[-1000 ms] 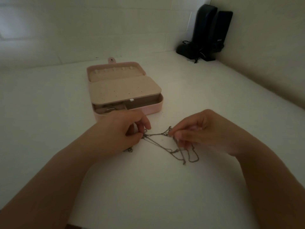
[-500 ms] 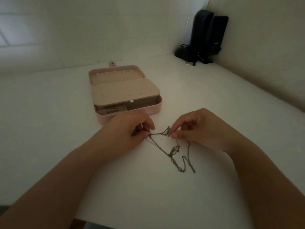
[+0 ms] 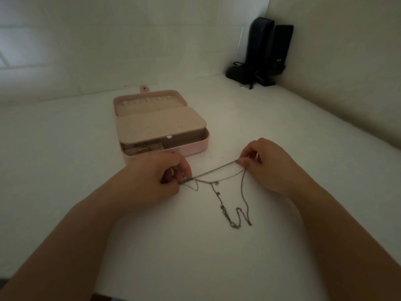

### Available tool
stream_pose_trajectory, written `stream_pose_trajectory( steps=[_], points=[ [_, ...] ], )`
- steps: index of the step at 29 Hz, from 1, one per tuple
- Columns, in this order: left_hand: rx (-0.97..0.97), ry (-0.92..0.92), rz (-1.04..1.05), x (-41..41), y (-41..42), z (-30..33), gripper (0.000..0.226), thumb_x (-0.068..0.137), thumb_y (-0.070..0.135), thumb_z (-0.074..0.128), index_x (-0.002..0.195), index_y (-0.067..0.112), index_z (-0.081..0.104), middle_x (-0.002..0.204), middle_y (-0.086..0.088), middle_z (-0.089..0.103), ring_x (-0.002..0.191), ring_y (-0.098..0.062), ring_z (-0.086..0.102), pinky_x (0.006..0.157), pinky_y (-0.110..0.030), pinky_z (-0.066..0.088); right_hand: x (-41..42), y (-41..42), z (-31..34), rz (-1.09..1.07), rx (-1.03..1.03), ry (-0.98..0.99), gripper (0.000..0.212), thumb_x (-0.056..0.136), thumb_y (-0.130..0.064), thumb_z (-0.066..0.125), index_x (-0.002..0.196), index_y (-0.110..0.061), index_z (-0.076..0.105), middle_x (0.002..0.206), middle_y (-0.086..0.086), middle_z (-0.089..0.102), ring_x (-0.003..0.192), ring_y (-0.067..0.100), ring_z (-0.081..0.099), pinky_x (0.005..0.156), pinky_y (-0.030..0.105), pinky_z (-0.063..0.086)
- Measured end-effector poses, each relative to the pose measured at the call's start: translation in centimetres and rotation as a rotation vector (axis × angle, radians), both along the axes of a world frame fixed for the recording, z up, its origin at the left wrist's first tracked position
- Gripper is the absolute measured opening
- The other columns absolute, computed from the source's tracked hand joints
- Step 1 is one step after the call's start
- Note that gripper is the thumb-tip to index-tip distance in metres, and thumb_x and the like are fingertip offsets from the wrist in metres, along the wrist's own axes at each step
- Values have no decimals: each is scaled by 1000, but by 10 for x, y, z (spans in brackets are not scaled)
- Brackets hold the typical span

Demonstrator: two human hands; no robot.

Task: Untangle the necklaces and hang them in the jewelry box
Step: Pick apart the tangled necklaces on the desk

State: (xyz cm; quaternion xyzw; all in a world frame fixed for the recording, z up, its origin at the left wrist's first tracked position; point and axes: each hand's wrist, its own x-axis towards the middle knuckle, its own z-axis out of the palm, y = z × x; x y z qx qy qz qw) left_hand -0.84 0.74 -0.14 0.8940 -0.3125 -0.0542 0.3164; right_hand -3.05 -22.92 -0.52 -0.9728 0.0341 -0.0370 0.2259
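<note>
A tangle of thin, dark metal necklaces (image 3: 225,192) is held between two bare hands above a smooth white table (image 3: 65,170). The left hand (image 3: 160,179) is curled, and one end of the chains is pinched between its thumb and fingertips at the near left. The right hand (image 3: 267,164) is curled likewise, and the other end is pinched between its fingertips, a little farther off and to the right. Between the two pinches a fine strand is drawn taut in a straight, slanting line — below it a second strand sags in a shallow curve. From these, further lengths hang down and trail onto the table toward the near side, where a knotted, beaded-looking stretch and a few small loops are gathered in a zigzag. The exact number of chains cannot be told in the dim light.

Just beyond the left hand, a pink jewelry box (image 3: 195,146) with rounded corners is laid open on the table. Its lid is folded flat on the far side, lined in pale beige, with a row of small hooks along the far edge and a round snap tab at the rim. A beige padded panel dotted with tiny holes is tilted over the base — under its near edge, small compartments are seen, one with a ring-like piece.

In the far right corner, two tall black speakers (image 3: 269,48) with tangled cords are stood against the wall.
</note>
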Motion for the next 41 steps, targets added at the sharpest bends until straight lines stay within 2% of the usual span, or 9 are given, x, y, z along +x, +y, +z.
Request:
stream_pose_trajectory(
  steps=[9, 12, 15, 18, 21, 29, 32, 35, 41],
  points=[
    [8, 28, 8, 1, 3, 0, 32, 79, 1, 52, 77, 33, 56, 66, 12, 58, 50, -1, 54, 48, -11, 42, 0, -12, 1, -149, 134, -6, 11, 90, -23, 56, 98, -19, 61, 87, -3, 55, 69, 5, 48, 54, 15, 36],
    [-34, -13, 14, -1, 1, 0, 29, 81, 5, 54, 80, 34, 56, 67, 21, 60, 53, 0, 54, 49, -10, 41, -4, -11, 8, -103, 464, -1, 9, 85, -23, 63, 94, -22, 66, 71, -5, 59, 58, 3, 51, 51, 9, 39],
    [-56, -92, -50, -4, -7, -3, 15, 81, 25, 57, 87, 38, 58, 77, 27, 58, 74, 3, 53, 65, -5, 40, -7, -7, 13, -8, 717, -2, 10, 84, -18, 63, 90, -23, 69, 61, -8, 62, 57, 1, 56, 56, 12, 44],
    [67, -183, -236, -3, -15, -11, 30, 80, 45, 48, 107, 36, 60, 105, 21, 56, 99, 3, 47, 86, -8, 35, -6, -4, 13, 30, 865, -4, 13, 86, -13, 59, 90, -21, 68, 62, -8, 65, 62, 6, 60, 59, 17, 47],
    [81, -251, -344, -1, -19, -13, 25, 80, 43, 52, 96, 31, 67, 104, 13, 64, 97, -1, 49, 90, -21, 36, -6, -4, 13, 1, 888, -62, 19, 88, -5, 55, 90, -19, 67, 69, -2, 64, 59, 4, 60, 57, 15, 48],
    [-102, 175, -380, -11, -10, 4, 17, 72, 44, 63, 84, 34, 68, 69, 11, 70, 64, -4, 64, 62, -18, 50, -3, -2, 10, -95, 828, -141, 35, 87, 7, 49, 91, -24, 66, 80, -2, 62, 63, 2, 60, 59, 12, 48],
    [-235, 132, -207, -8, -13, 3, 4, 77, 31, 68, 79, 35, 67, 75, 11, 70, 71, -4, 65, 64, -10, 48, -5, 3, 12, -10, 869, -99, 34, 84, 7, 52, 94, -23, 66, 80, 0, 64, 73, 7, 60, 65, 15, 48],
    [-230, 21, 7, -6, -18, -3, 21, 80, 21, 66, 85, 40, 61, 82, 20, 63, 84, 5, 56, 70, -5, 44, -6, 7, 12, 81, 973, -80, 31, 85, 6, 53, 96, -19, 66, 79, 1, 64, 78, 11, 62, 73, 20, 49],
    [-257, 157, -52, -3, -34, -3, 35, 85, 30, 59, 114, 45, 48, 95, 32, 60, 93, 25, 48, 79, 2, 35, -7, 13, 12, 237, 1251, -32, 28, 75, -4, 59, 101, -11, 64, 73, -2, 66, 73, 12, 64, 74, 24, 54]
  ],
)
